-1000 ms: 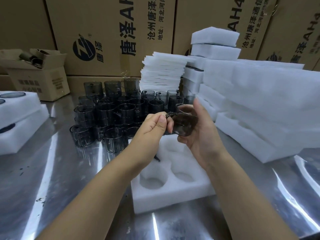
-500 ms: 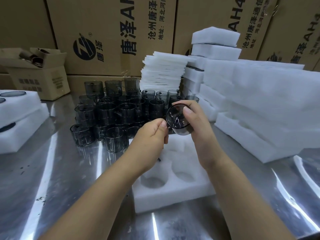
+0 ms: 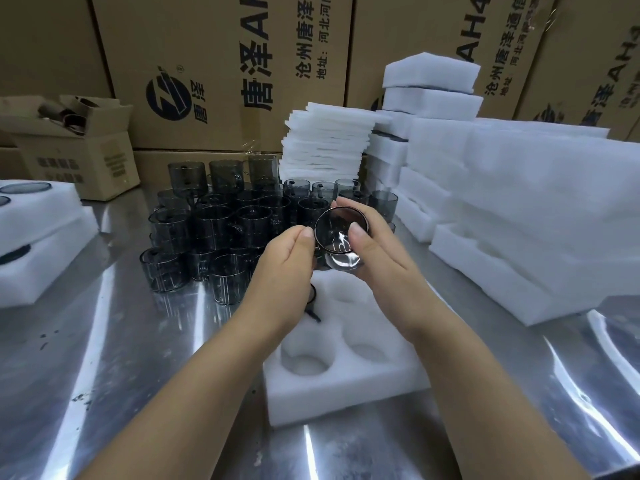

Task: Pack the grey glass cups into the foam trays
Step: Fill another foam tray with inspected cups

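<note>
Above the far end of a white foam tray (image 3: 346, 386), both hands hold one grey cup (image 3: 337, 237) clear of the foam. The cup is tipped so that its mouth faces the camera. The right hand (image 3: 381, 258) grips it: the thumb lies across the near rim and the fingers (image 3: 346, 204) wrap round the far side. The left hand (image 3: 284, 268) is at the cup's left side with its thumb tip against the rim. Its other fingers are curled underneath and mostly hidden, so I cannot tell whether they grip the cup.

The tray lies flat on a shiny metal surface (image 3: 104, 358) with its round pockets facing up. A small dark item (image 3: 313, 308) lies at the tray's left edge, below the left wrist; what it is cannot be made out.

Beyond the hands, many more grey cups (image 3: 214, 223) stand upright in a tight cluster, some stacked. Thick foam blocks (image 3: 519, 220) are piled on the right, with a stack of thin foam sheets (image 3: 325, 143) behind the cluster. More foam trays (image 3: 34, 237) sit at the left edge. Printed cartons (image 3: 207, 64) line the back, with a small open box (image 3: 79, 150) in front of them on the left.
</note>
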